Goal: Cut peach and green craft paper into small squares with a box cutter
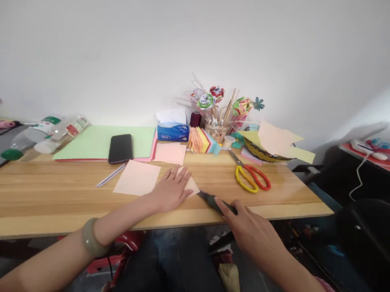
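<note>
My left hand (pixel 172 190) lies flat, fingers stretched out, pressing a pale pink piece of paper (pixel 192 186) on the table. The paper looks folded, but my hand hides most of it. In my right hand (pixel 246 220) is a dark-handled knife (pixel 213 201), its tip at the paper's right corner. Just left of my left hand is a flat pale pink sheet (pixel 136 177). Scissors (pixel 249 173) with one yellow and one red handle lie beyond my right hand.
A phone (pixel 120 148) rests on green paper (pixel 86 143), with a striped strip (pixel 110 175) nearby. Along the wall stand a tissue pack (pixel 173 133), folded coloured papers (pixel 203 141), paper flowers (pixel 207 101) and a basket (pixel 261 153) of paper. Plastic bottles (pixel 43 131) lie at left.
</note>
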Available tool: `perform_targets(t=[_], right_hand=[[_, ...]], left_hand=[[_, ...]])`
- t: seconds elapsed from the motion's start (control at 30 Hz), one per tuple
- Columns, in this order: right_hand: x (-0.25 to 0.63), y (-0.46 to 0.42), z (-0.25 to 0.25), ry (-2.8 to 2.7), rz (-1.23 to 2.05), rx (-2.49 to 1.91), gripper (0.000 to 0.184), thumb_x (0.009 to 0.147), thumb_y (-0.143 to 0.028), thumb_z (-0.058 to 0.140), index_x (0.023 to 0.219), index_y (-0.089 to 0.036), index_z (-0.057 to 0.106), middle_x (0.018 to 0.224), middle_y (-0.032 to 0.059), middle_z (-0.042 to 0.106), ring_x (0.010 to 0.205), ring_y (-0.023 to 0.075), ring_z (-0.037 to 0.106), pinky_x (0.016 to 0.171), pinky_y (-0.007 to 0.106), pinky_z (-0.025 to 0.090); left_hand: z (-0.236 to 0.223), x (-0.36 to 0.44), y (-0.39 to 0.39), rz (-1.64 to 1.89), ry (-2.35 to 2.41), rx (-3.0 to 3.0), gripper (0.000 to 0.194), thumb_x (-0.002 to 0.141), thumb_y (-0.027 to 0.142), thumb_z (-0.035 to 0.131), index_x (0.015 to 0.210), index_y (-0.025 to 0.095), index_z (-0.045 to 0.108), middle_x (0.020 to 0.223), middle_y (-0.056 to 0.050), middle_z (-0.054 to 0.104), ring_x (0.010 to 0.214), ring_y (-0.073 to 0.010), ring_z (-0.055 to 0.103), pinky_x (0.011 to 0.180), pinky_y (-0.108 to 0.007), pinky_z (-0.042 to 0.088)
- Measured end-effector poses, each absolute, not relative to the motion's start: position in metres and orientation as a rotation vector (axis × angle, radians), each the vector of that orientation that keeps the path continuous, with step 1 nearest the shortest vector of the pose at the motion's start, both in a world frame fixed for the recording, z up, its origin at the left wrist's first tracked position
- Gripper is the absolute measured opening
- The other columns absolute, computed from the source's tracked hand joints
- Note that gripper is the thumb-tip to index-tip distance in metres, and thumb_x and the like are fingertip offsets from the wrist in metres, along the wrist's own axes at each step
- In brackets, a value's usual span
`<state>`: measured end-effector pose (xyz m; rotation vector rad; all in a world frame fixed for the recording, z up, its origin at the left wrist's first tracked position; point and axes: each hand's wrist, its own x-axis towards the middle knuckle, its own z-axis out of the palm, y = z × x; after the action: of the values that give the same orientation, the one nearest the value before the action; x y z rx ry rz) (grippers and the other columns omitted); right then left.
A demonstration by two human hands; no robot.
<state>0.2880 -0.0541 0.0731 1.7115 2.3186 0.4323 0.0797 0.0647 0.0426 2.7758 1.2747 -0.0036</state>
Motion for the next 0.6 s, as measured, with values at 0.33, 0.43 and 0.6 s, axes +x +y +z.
perform_targets(t=[0.33,0.43,0.6], right_hand=[[0.286,-0.049,0.072,2.323,0.446,1.703,0.058,0.083,-0.006,0.044,0.138,-0.022,0.037,0.103,0.0106,0.058,0.068,0.0169,0.064,0.054,0.026,0.047],[0.285,-0.045,0.071,2.332,0.446,1.703,0.058,0.082,-0.005,0.043,0.138,-0.022,0.038,0.103,0.0106,0.058,0.069,0.0172,0.064,0.054,0.026,0.048],[0.286,-0.039,0.071,2.330,0.462,1.681,0.062,0.079,-0.002,0.044,0.137,-0.023,0.039,0.101,0.0100,0.059,0.068,0.0173,0.064,0.054,0.025,0.049]], left_hand=[[0.044,0.081,0.066,-0.018,1.282,2.754,0.062,0.096,0.047,0.022,0.144,0.008,0.019,0.151,-0.013,0.012,0.139,-0.0319,0.004,0.110,-0.049,0.013],[0.045,0.082,0.065,-0.028,1.293,2.746,0.063,0.096,0.047,0.022,0.144,0.008,0.018,0.152,-0.013,0.011,0.139,-0.0325,0.003,0.110,-0.050,0.012],[0.045,0.082,0.065,-0.030,1.299,2.757,0.063,0.096,0.047,0.022,0.144,0.008,0.019,0.151,-0.013,0.012,0.139,-0.0316,0.003,0.110,-0.049,0.012]])
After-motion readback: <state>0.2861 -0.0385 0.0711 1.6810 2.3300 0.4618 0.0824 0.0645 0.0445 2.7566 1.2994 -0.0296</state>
